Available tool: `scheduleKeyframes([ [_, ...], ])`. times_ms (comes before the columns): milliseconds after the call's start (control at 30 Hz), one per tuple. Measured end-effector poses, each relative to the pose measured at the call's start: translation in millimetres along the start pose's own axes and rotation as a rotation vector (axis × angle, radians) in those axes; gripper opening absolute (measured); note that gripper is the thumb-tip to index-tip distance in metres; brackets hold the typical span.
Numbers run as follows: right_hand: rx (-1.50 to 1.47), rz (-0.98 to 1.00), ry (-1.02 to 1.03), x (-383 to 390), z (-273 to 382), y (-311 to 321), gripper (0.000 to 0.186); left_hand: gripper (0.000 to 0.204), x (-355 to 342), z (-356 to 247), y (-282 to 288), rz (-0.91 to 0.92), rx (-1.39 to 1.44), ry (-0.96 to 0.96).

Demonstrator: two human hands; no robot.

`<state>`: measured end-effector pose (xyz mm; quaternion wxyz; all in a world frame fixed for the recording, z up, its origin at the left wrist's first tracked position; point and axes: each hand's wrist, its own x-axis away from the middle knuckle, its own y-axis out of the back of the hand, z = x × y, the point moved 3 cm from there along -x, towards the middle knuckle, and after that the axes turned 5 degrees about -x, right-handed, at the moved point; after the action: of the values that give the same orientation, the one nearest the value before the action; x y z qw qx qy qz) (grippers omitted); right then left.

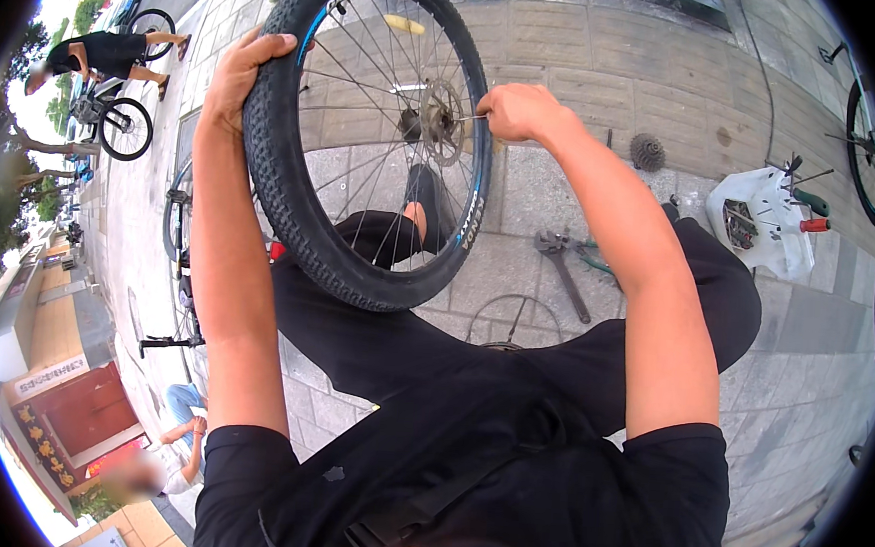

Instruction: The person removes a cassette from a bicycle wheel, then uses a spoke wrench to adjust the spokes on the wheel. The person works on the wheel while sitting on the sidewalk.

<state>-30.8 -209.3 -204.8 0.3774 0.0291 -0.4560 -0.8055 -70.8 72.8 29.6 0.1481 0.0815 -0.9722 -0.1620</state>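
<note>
A bicycle wheel with a knobby black tyre stands tilted between my legs. My left hand grips its upper left side, thumb over the tyre's edge and the other fingers mostly hidden behind. My right hand is closed on a thin metal tool, whose far end points at the hub beside the brake disc. Most of that tool is hidden in my fist, so its exact kind cannot be told. Through the spokes, my dark shoe shows behind the wheel.
On the paving lie a sprocket cassette, an adjustable wrench and green-handled pliers. A white tub of tools stands to the right. Bicycles are at both sides. A person walks at far left; another sits lower left.
</note>
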Motion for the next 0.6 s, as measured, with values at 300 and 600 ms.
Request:
scheduleKeyframes([
  [300, -0.451, 0.409, -0.242, -15.7, -17.7, 4.6, 0.037, 0.038, 0.9, 2.3, 4.7, 0.017, -0.008, 0.027],
  [600, -1.088, 0.494, -0.345, 23.2, -53.0, -36.0, 0.039, 0.038, -4.4, 6.4, 11.2, -0.002, -0.027, 0.046],
])
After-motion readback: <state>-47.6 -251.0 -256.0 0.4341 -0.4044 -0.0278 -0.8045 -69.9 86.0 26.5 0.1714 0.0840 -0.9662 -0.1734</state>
